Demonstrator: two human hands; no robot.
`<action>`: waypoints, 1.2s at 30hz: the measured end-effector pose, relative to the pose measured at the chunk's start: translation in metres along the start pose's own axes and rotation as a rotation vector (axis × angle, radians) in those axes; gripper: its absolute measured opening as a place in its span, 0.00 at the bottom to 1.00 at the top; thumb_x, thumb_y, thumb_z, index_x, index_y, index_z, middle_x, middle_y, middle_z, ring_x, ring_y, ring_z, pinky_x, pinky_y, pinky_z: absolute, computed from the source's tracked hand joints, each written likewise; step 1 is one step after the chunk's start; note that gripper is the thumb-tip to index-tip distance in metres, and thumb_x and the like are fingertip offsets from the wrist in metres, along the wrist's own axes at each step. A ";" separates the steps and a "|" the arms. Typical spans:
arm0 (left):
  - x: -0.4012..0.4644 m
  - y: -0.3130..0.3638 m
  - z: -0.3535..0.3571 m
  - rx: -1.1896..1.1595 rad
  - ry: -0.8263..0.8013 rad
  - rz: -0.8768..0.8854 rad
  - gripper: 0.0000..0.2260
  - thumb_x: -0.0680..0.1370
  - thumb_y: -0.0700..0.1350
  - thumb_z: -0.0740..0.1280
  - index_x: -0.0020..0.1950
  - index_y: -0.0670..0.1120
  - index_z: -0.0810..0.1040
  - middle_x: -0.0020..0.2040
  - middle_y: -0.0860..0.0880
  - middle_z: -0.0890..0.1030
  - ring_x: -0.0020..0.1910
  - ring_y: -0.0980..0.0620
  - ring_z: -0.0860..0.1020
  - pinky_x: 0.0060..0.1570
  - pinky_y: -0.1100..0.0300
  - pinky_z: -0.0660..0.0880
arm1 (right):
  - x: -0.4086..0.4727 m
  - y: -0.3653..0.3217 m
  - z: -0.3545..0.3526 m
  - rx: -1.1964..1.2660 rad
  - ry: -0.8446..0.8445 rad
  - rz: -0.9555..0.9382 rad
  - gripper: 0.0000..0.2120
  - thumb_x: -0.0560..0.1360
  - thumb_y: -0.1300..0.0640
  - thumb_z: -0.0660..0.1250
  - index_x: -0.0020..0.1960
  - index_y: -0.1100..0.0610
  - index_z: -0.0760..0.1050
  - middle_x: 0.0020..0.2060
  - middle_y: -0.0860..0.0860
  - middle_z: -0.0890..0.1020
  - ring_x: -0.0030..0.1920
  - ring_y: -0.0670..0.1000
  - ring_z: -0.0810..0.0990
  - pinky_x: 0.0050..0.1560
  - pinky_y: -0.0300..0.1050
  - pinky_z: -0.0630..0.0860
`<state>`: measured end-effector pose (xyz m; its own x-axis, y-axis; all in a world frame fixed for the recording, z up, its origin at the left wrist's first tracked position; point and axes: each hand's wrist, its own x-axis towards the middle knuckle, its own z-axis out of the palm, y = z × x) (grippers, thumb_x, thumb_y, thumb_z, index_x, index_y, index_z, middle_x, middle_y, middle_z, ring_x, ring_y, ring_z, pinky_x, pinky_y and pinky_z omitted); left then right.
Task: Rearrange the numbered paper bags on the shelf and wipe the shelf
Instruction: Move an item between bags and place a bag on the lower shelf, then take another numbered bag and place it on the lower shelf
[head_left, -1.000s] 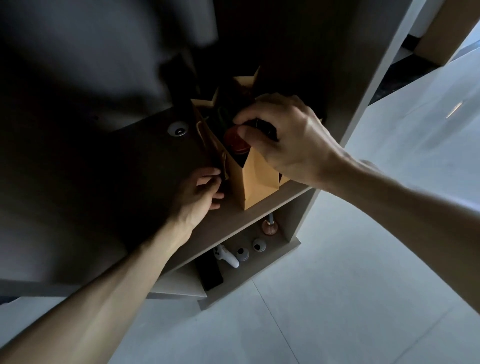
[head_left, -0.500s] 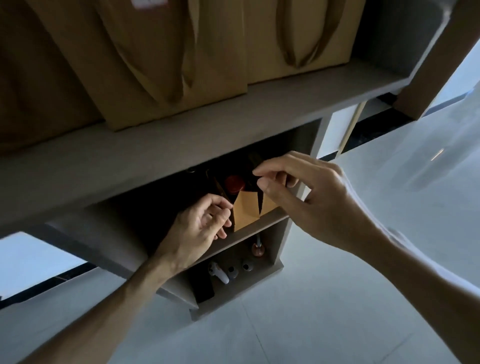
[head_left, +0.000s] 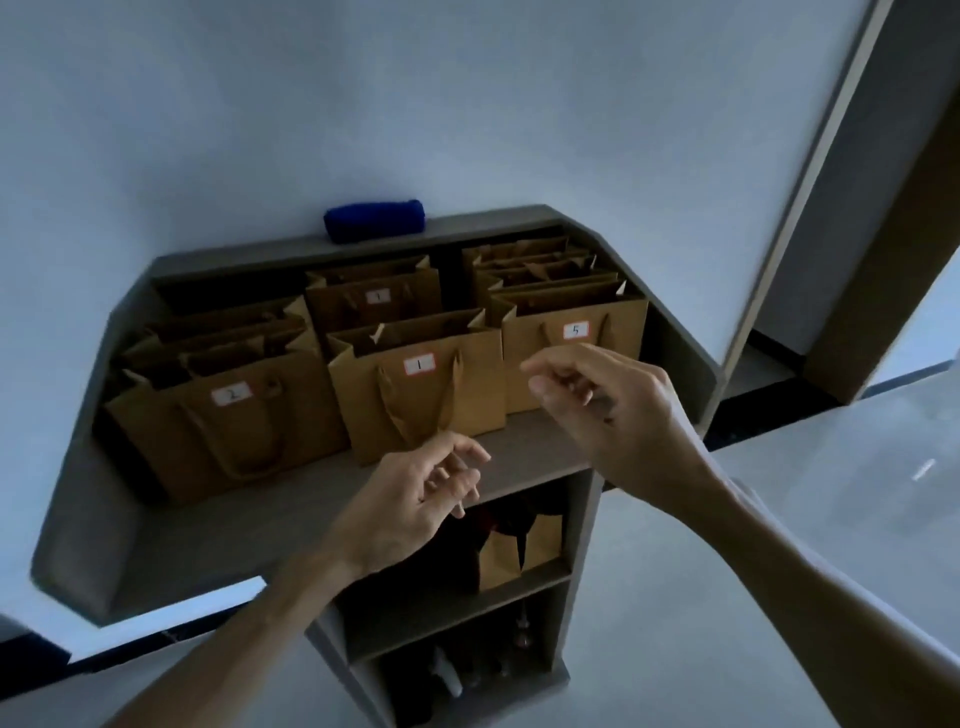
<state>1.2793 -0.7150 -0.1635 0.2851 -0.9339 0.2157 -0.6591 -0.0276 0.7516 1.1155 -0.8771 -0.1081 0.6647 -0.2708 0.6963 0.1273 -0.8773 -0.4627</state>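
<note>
Grey, smooth boards make the big shelf (head_left: 270, 525), with slanted corners at both ends; brown paper bags stand on it in rows, boxy, stiff and open at the top, each front one with a white label; the bag marked 2 (head_left: 228, 436) is at the left, the bag marked 1 (head_left: 421, 395) in the middle, the bag marked 5 (head_left: 571, 338) at the right, and more bags stand behind them; a small brown bag (head_left: 519, 551) sits on the dark level below; a fuzzy blue cloth (head_left: 374, 221), rolled like a sausage, lies on the top board. The left hand (head_left: 410, 499) hangs in front of the shelf edge, fingers loosely bent, holding nothing; the right hand (head_left: 613, 410) floats in front of bag 5, thumb and fingers a little apart, also holding nothing. Half a second ago both hands were down by the small bag; now they are up by the bag row, and the tops of the bags show.
</note>
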 end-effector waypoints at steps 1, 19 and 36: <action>0.003 0.006 -0.010 0.018 0.026 0.008 0.08 0.80 0.46 0.63 0.59 0.52 0.75 0.43 0.54 0.81 0.42 0.54 0.82 0.45 0.57 0.80 | 0.010 -0.002 -0.004 0.008 0.011 -0.007 0.09 0.79 0.57 0.66 0.56 0.59 0.79 0.46 0.43 0.81 0.46 0.40 0.79 0.45 0.30 0.74; 0.084 -0.036 -0.150 0.291 0.342 0.042 0.08 0.80 0.44 0.63 0.57 0.52 0.77 0.46 0.58 0.80 0.48 0.66 0.79 0.46 0.72 0.76 | 0.129 0.061 0.056 -0.008 -0.124 -0.027 0.08 0.78 0.56 0.67 0.56 0.53 0.79 0.47 0.44 0.83 0.46 0.40 0.82 0.46 0.34 0.79; 0.171 -0.137 -0.177 0.590 0.212 -0.249 0.22 0.79 0.52 0.62 0.73 0.54 0.64 0.73 0.53 0.67 0.73 0.54 0.63 0.73 0.48 0.60 | 0.188 0.122 0.122 -0.049 -0.249 0.060 0.08 0.79 0.54 0.64 0.56 0.49 0.79 0.47 0.41 0.82 0.49 0.38 0.79 0.50 0.32 0.77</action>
<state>1.5417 -0.8081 -0.1195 0.5682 -0.7862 0.2430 -0.8088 -0.4792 0.3410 1.3457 -0.9863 -0.1005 0.8315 -0.2225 0.5090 0.0505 -0.8823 -0.4680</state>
